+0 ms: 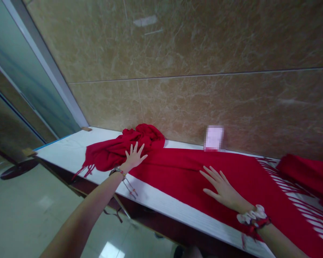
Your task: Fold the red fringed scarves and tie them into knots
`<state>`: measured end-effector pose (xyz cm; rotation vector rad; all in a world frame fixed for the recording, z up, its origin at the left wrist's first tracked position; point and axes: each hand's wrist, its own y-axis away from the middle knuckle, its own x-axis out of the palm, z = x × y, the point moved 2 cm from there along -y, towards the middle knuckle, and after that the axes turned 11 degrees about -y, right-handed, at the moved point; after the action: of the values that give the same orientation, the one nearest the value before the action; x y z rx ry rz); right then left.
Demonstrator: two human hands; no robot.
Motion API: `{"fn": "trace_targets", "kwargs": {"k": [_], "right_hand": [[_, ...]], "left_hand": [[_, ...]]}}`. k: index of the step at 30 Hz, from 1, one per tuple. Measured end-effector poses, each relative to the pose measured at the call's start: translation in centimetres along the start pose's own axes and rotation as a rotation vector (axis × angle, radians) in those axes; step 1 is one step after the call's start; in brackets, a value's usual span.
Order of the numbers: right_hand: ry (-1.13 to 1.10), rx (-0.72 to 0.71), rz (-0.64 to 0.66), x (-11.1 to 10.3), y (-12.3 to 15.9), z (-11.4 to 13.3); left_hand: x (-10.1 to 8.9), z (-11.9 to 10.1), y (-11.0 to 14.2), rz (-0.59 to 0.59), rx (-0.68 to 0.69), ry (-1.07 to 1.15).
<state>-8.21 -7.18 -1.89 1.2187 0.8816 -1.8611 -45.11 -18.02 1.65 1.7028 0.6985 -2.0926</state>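
Observation:
A red fringed scarf (174,175) lies along the white table, flat through its middle and right part, with its fringe spread out at the right end. Toward the left its cloth is bunched into a rumpled heap, and some tassels hang at the table's front edge. My left hand (134,157), fingers spread, is at the near side of that heap. Over the flat part is my right hand (220,188), palm down with its fingers apart. Whether either palm presses on the cloth I cannot tell. Neither hand grips anything.
The white table (67,143) stands against a tan marble-tiled wall (204,100). A blurred pale pink item (214,138) is upright by the wall. More folded red cloth (307,173) lies at the right. Left are a glass panel (37,61) and a dark round base (20,169) on the floor.

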Motion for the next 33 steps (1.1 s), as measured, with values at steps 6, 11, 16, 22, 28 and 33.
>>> {"fn": "trace_targets", "kwargs": {"k": [6, 11, 16, 22, 28, 33], "right_hand": [[0.056, 0.131, 0.066, 0.7, 1.8, -1.6], [0.033, 0.120, 0.086, 0.4, 2.5, -1.6], [0.026, 0.231, 0.119, -1.0, 4.4, -2.2], [0.034, 0.211, 0.131, -0.7, 5.6, -0.9], [0.086, 0.276, 0.113, -0.8, 5.7, -0.8], [0.052, 0.238, 0.155, -0.8, 6.7, 0.4]], "left_hand": [[1.0, -2.4, 3.6, -0.194, 0.464, -0.028], [3.0, -2.8, 5.7, 0.029, 0.852, -0.016], [2.2, -0.1, 6.5, 0.220, 0.873, -0.052], [-0.1, -1.6, 6.1, 0.194, 0.920, 0.005], [0.5, -6.2, 6.8, 0.208, 0.747, -0.061], [0.2, -4.8, 8.0, 0.287, 0.855, -0.085]]}}
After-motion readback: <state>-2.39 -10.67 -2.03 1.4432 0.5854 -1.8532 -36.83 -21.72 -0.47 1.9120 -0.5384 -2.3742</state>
